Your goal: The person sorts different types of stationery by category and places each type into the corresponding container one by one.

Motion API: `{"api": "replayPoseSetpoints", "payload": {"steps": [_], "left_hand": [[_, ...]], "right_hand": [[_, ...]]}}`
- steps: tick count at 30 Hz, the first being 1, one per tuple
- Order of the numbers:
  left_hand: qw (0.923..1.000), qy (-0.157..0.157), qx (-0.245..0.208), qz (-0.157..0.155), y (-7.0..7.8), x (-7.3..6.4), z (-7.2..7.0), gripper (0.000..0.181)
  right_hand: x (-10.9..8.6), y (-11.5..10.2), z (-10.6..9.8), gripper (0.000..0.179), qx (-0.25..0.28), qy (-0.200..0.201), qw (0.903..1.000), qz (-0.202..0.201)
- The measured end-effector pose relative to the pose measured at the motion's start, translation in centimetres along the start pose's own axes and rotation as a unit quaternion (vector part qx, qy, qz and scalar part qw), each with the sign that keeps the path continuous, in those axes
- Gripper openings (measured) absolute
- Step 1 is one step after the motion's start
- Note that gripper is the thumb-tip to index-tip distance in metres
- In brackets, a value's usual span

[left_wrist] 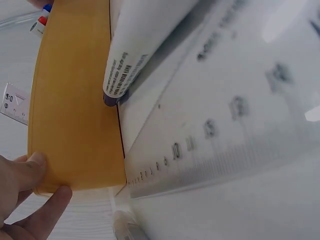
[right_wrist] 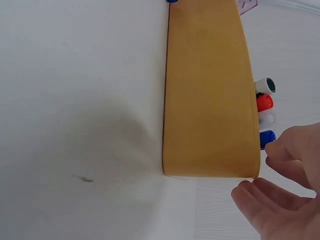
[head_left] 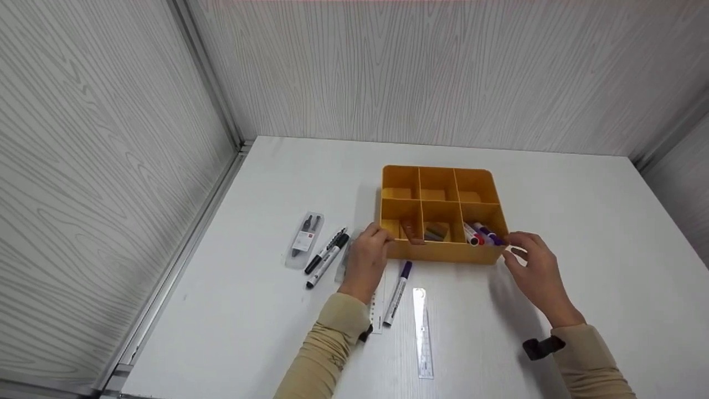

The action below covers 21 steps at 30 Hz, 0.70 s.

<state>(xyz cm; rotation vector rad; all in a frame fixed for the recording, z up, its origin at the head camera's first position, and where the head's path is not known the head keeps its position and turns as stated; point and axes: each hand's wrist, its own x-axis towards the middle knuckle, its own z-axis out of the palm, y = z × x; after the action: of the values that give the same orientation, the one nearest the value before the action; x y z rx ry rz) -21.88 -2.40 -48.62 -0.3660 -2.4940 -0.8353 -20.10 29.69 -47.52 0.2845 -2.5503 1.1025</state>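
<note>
A yellow compartment box (head_left: 446, 252) stands on the white table. My left hand (head_left: 366, 259) pinches its near left corner; in the left wrist view, thumb and fingers (left_wrist: 55, 212) lie around that corner. By the near right corner is my right hand (head_left: 534, 271), its fingers loosely bent around the edge and holding nothing; in the right wrist view the fingertips (right_wrist: 245, 190) are close to the rim, and contact is unclear. Several markers (head_left: 481, 234) lean in the near right compartment. The near middle one holds a grey-brown block (head_left: 436, 231), and the near left one a clear, orange-looking piece (head_left: 410, 230).
A purple-capped marker (head_left: 397, 293) and a clear ruler (head_left: 423, 338) lie in front of the box. Another ruler (head_left: 376, 313) is partly under the left wrist. To the left lie black markers (head_left: 328, 259) and a compass set in a clear case (head_left: 304, 239). Panels enclose the table.
</note>
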Motion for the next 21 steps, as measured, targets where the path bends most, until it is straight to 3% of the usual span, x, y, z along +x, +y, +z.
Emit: {"api": "replayPoseSetpoints", "payload": {"steps": [4, 16, 21], "left_hand": [[0.9999, 0.01, 0.011, 0.007, 0.0, 0.1, 0.1, 0.006], [0.9998, 0.005, 0.008, 0.02, 0.3, -0.1, 0.1, 0.004], [0.9995, -0.014, 0.025, 0.01, 0.3, 0.0, -0.3, 0.004]], "right_hand": [[-0.2, 0.9, 0.3, 0.024, 0.027, 0.003, 0.9995, 0.018], [-0.2, 2.2, 0.7, 0.017, 0.027, 0.008, 0.9977, 0.061], [0.3, 2.1, 0.9, 0.015, 0.033, 0.005, 0.9975, 0.062]]}}
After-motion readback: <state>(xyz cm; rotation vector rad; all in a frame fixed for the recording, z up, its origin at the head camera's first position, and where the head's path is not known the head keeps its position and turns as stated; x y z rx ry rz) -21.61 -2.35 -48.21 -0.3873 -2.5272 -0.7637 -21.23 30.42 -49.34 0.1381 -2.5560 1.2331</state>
